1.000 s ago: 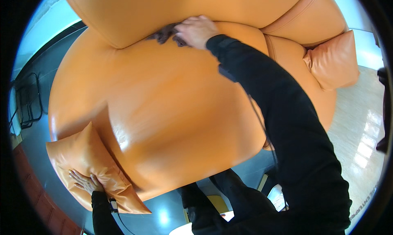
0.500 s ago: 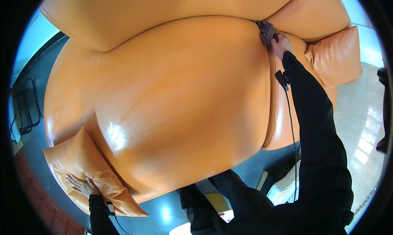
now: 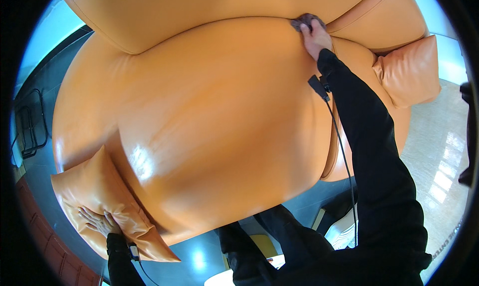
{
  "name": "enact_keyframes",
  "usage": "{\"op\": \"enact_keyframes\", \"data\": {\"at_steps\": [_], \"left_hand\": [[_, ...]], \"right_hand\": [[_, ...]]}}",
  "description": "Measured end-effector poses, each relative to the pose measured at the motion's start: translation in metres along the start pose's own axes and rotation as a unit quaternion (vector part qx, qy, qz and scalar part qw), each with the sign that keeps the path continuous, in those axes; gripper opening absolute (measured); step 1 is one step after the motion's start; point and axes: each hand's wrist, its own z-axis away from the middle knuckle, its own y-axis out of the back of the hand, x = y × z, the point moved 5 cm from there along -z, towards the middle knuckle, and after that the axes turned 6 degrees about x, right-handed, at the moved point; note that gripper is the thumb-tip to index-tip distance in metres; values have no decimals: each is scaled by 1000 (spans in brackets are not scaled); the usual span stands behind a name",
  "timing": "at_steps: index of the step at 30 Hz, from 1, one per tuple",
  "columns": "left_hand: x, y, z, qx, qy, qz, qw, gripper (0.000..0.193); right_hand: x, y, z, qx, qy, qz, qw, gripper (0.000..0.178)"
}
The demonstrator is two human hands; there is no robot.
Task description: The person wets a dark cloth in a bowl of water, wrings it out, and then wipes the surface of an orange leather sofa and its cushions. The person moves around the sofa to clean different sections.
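Against smooth upholstery (image 3: 214, 111), right hand (image 3: 318, 40) grips crumpled cloth (image 3: 303, 22); left hand (image 3: 105, 223) splays on cushion (image 3: 95, 187).

The right hand (image 3: 318, 39) is hiding part of the cloth (image 3: 302, 21); the top edge is cutting off the sofa back (image 3: 214, 5).

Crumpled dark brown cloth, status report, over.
Left bare hand: spread on glossy orange cushion. Right bare hand: gripping cloth at orange leather sofa's back seam. Possible snag: thin black cable hanging below that hand.

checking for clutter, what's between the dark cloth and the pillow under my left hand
Only bare orange seat lies between cloth and pillow in the head view.
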Motion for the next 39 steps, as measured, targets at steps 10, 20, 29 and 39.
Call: {"op": "enact_keyframes", "data": {"at_steps": [10, 20, 29, 39], "left_hand": [[-3, -5, 0, 13, 5, -21, 1000, 91], [-12, -11, 3, 17, 2, -58, 998, 92], [-16, -15, 1, 32, -16, -30, 999, 94], [-10, -8, -1, 37, 14, 23, 999, 98]], "right_hand": [[-231, -40, 54, -49, 324, -101, 939, 43], [-260, -43, 66, -37, 324, -150, 933, 44], [-159, -34, 21, -71, 206, 22, 976, 48], [27, 0, -22, -71, -20, 98, 992, 56]]}}
